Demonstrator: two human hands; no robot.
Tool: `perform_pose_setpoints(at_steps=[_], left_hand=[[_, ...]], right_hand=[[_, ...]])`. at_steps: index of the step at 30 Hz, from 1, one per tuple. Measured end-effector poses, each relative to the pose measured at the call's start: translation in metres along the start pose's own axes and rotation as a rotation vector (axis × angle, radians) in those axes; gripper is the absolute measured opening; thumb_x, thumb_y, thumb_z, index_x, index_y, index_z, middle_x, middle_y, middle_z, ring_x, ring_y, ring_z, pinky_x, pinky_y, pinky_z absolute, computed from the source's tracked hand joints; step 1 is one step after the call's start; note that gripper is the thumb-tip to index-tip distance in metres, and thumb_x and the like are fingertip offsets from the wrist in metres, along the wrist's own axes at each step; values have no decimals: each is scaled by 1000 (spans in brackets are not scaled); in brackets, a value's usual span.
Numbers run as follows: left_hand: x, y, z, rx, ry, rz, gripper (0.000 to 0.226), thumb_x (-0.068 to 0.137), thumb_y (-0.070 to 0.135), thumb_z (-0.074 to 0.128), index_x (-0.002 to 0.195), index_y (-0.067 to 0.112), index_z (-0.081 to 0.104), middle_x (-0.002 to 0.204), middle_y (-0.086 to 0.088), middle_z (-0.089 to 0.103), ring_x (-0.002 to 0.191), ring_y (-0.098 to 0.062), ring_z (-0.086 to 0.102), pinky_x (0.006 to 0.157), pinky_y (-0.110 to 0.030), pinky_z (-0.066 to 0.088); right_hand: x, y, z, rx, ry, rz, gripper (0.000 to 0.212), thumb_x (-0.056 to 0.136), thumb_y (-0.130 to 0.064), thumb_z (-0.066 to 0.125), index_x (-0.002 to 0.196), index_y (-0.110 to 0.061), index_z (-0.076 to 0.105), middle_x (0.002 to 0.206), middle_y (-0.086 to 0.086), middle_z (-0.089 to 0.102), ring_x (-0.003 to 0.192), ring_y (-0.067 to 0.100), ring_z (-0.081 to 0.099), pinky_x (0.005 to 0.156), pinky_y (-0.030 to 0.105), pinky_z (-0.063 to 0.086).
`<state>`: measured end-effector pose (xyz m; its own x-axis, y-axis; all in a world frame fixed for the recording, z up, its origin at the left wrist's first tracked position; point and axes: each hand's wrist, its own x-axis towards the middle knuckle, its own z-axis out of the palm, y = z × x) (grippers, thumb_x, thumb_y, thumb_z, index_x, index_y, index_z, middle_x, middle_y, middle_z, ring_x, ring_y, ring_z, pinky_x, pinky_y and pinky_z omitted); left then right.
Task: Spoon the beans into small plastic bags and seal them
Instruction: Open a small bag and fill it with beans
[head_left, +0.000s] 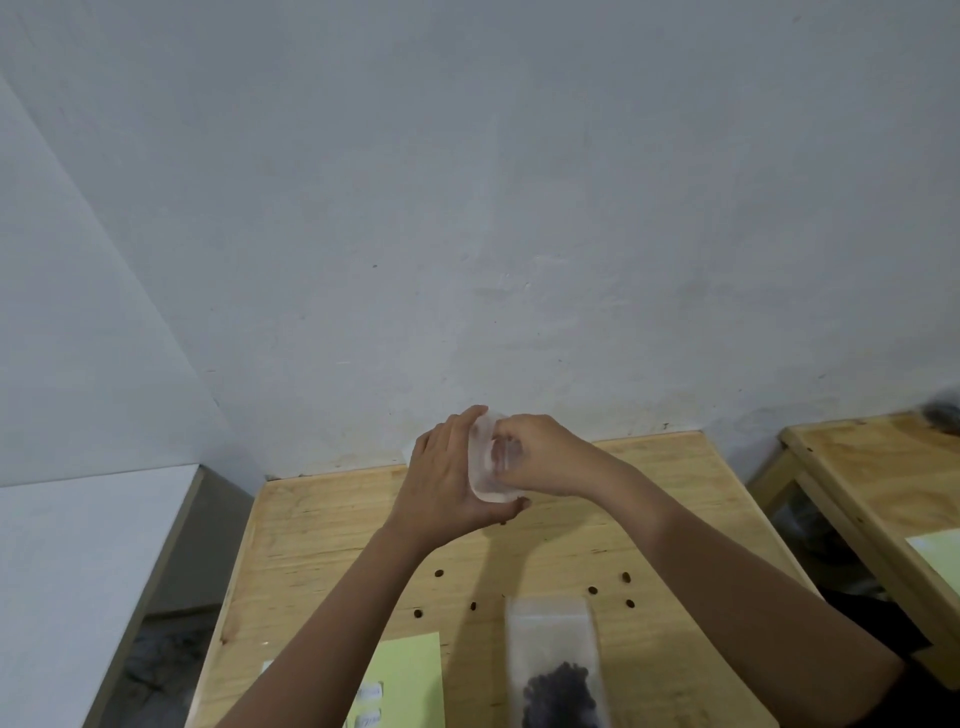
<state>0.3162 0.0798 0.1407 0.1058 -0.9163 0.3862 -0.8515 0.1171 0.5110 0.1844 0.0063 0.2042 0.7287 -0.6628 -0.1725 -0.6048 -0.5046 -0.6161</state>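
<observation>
Filled bag: laid flat on the table nearest the camera, below the right forearm; a dark clump of beans is gathered in its near end, the far end looks clear and flat. Whether it's sealed can't be told.

Green sheet: a pale green paper seen under the left forearm, with a couple of small white labels on it; the writing is too blurry to be read.

Loose beans: a handful scattered on the wood between the filled bag and the hands, some on the left-arm side, some on the right.

Table: light plywood with a raised rim, everything above is carried by it.

Left hand: held up off the table, palm turned toward the right hand, fingers curled round the outside of a small clear plastic bag, thumb tucked under its bottom edge.

Right hand: closed in on the same bag from the other side, fingertips pinched at its top edge, touching the left hand's fingers.

Small clear bag: kept upright between both hands, a few dark bits faintly seen through it; pretty blurry tbh.

Second table: off to the right of the right arm, well apart.

Wall: plain grey-white, behind the hands.
</observation>
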Motion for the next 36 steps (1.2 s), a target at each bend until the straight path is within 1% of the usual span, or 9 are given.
perform_pose_setpoints(at_steps=[6, 9, 12, 15, 20, 25, 29, 33, 36], left_hand=[[-7, -36, -1, -22, -106, -263, 108, 51, 76, 58, 139, 22, 25, 128, 5, 45, 115, -15, 45, 101, -31, 31], [-17, -58, 6, -26, -207, -411, 103, 53, 68, 67, 136, 23, 26, 117, 5, 50, 108, -19, 50, 94, -36, 39], [-19, -71, 16, -11, -303, -490, 100, 60, 57, 77, 138, 22, 27, 120, 6, 47, 110, -21, 51, 91, -37, 42], [-17, -85, 26, 14, -359, -528, 99, 61, 57, 78, 138, 20, 28, 128, 3, 46, 113, -21, 49, 90, -36, 42], [-12, -106, 37, -77, -478, -582, 112, 53, 66, 75, 141, 18, 24, 140, -1, 29, 122, -21, 40, 93, -35, 41], [-6, -119, 45, -139, -580, -593, 120, 42, 75, 63, 141, 19, 23, 145, 3, 16, 132, -22, 28, 104, -43, 37], [0, -123, 51, -182, -654, -571, 118, 48, 69, 68, 144, 21, 19, 148, 7, 10, 134, -21, 25, 105, -43, 35], [5, -124, 56, -223, -644, -557, 117, 50, 67, 70, 146, 24, 20, 149, 11, 12, 137, -19, 23, 109, -44, 32], [8, -122, 59, -238, -610, -577, 119, 49, 65, 69, 148, 21, 19, 151, 10, 15, 138, -15, 22, 112, -45, 28]], right_hand=[[19, 31, -1, 330, 106, 0, 10, 84, -19, 68, 93, -18, 72, 93, -6, 70, 85, 5, 65, 74, 15, 51], [30, 55, 4, 294, 183, 41, 12, 87, -13, 61, 86, -20, 71, 88, -7, 70, 80, 2, 64, 68, 10, 48], [40, 79, 20, 180, 179, 90, 12, 88, -11, 59, 85, -14, 70, 86, -2, 69, 77, 5, 62, 67, 8, 46], [49, 94, 44, 143, 87, 160, 12, 88, -18, 61, 87, -7, 63, 88, 9, 64, 79, 18, 60, 70, 24, 49], [65, 102, 91, 145, 9, 291, 32, 82, -28, 69, 100, -5, 57, 85, 4, 52, 77, 16, 51, 63, 25, 39], [79, 108, 105, 194, 197, 268, 8, 80, -1, 63, 87, 0, 68, 77, 7, 62, 73, 13, 55, 62, 13, 41], [93, 114, 94, 323, 451, 318, 11, 85, -3, 61, 87, 1, 71, 83, 4, 65, 77, 10, 56, 64, -1, 38], [108, 116, 97, 574, 509, 403, 20, 94, -18, 54, 89, -3, 68, 72, 5, 64, 68, 13, 59, 66, 22, 45], [110, 107, 103, 709, 497, 362, 20, 98, -18, 47, 95, -7, 63, 75, 2, 62, 71, 11, 60, 70, 22, 51]])
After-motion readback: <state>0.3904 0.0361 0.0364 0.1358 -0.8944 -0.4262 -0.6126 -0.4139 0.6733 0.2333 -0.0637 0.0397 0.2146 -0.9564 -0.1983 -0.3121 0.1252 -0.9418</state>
